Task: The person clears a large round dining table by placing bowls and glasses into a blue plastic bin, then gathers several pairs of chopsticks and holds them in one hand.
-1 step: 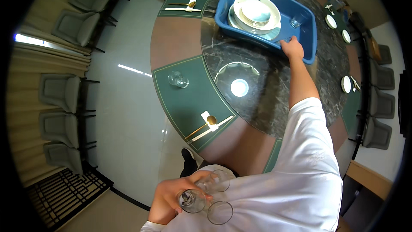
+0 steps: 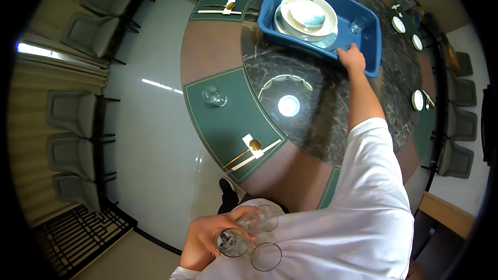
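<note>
Near my body, my left hand is closed around several clear drinking glasses, their rims facing various ways. My right arm stretches to a blue plastic tub on the table. Over the tub's near wall, my right hand is bent, fingers inside; something clear shows beside the fingertips, but what they grip is mostly hidden. In the tub, a large white bowl holds a stack of small white plates and rests on larger plates. A clear glass lies at the tub's right side.
The round table has a dark marble centre. On a green placemat are a glass, a golden spoon and white chopsticks. White dishes sit around the far and right sides. Grey chairs line the left wall.
</note>
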`<state>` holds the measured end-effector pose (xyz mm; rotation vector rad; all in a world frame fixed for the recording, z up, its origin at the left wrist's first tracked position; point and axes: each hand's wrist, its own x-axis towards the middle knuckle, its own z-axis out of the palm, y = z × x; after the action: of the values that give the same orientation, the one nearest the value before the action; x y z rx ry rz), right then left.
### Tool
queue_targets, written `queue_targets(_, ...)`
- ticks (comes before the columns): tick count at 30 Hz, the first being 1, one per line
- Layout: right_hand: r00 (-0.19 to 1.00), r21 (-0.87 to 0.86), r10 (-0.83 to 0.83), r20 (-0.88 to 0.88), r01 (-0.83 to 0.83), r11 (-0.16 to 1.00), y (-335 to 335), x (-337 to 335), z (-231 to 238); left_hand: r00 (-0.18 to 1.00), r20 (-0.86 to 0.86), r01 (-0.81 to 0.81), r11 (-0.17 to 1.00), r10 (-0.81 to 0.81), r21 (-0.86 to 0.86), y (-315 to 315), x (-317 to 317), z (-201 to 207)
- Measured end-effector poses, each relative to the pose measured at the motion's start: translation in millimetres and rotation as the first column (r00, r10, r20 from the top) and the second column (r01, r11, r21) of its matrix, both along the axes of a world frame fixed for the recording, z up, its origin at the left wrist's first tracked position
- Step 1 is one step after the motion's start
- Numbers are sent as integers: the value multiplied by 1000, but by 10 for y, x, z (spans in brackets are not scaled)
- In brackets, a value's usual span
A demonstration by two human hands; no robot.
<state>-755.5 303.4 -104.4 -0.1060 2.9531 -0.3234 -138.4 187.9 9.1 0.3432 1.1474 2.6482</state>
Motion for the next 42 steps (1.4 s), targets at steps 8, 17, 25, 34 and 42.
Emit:
queue_targets(8,998,-112,-44,-52,38,993,138,606,-55,984,144,-96,994,101,-42,-28,21,330)
queue_targets(17,991,-200,-130,-23,123,972,233,1396,-35,982,-127,134,990,-139,-49,-219,273,26)
queue_targets(25,983,-170,-186,4,184,968,588,2055,-147,920,-289,214,957,-265,-196,-534,447,136)
queue_targets(34,947,-214,-316,59,321,923,622,2862,-69,883,-333,262,936,-332,-236,-773,916,150)
queue_targets(42,924,-192,-382,7,377,906,724,3468,-117,869,-308,326,916,-387,-233,-857,1253,183)
